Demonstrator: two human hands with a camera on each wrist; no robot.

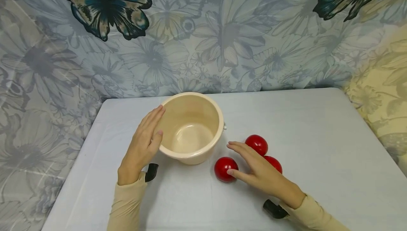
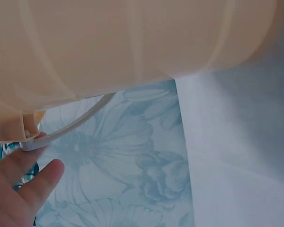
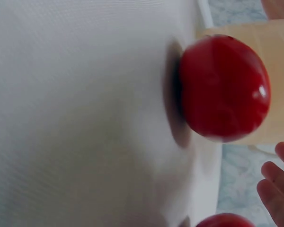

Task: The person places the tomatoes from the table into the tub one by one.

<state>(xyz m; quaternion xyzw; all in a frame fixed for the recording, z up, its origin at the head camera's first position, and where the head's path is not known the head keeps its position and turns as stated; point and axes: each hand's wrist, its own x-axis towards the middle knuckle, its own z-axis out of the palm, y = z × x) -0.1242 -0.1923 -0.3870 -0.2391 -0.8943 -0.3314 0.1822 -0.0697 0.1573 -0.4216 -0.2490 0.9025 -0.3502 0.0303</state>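
Note:
A cream plastic bucket (image 1: 194, 157) stands on the white table, its wide mouth facing up. My left hand (image 1: 140, 148) is at the bucket's left side, its fairly straight fingers at the rim. In the left wrist view, the bucket's pale handle (image 2: 80, 122) hangs beside the fingers. Three glossy red balls lie to the right of the bucket: a near ball (image 1: 222, 170), a far ball (image 1: 255, 144) and a third ball (image 1: 275, 164) partly hidden by my right hand (image 1: 264, 174). That hand reaches over them with fingers extended and spread, its thumb overlapping the near ball.
The white table (image 1: 318, 146) extends to both sides under a smooth cloth. Behind it hangs a curtain (image 1: 229, 40) printed with flowers and butterflies. Dark wrist straps (image 1: 152, 172) show at both cuffs.

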